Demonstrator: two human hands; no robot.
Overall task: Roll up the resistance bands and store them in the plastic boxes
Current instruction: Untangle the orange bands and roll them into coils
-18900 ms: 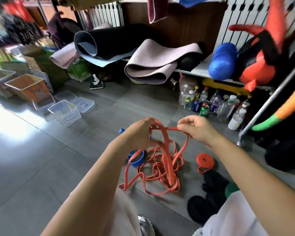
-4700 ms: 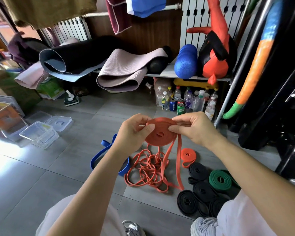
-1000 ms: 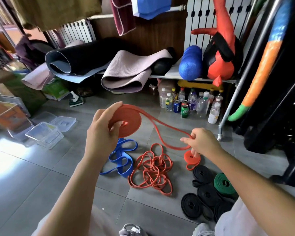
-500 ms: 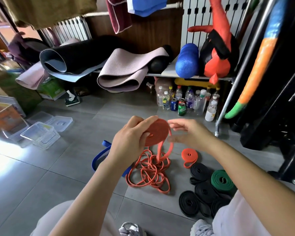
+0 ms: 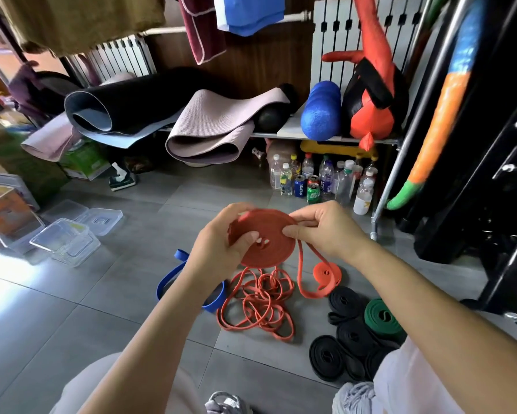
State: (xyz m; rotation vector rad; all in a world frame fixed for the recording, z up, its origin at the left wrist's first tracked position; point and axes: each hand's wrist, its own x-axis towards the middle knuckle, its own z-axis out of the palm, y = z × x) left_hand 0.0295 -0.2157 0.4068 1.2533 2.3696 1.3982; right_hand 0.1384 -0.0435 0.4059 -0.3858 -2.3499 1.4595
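Below, loose orange band (image 5: pixel 261 289) lies tangled between blue band (image 5: pixel 168 278) and black rolls (image 5: pixel 352 336).

The blue can (image 5: pixel 300 186) reads "PEPSI"; lettering on the green can (image 5: pixel 313 194) beside it looks too blurred.

Pale pinkish-white trousers (image 5: pixel 116 383) cover both knees, light grey lace-up trainers (image 5: pixel 352 395) peek out at the bottom edge, and both forearms (image 5: pixel 161 324) are bare down to the left hand (image 5: pixel 221 249) and right hand (image 5: pixel 325 231).
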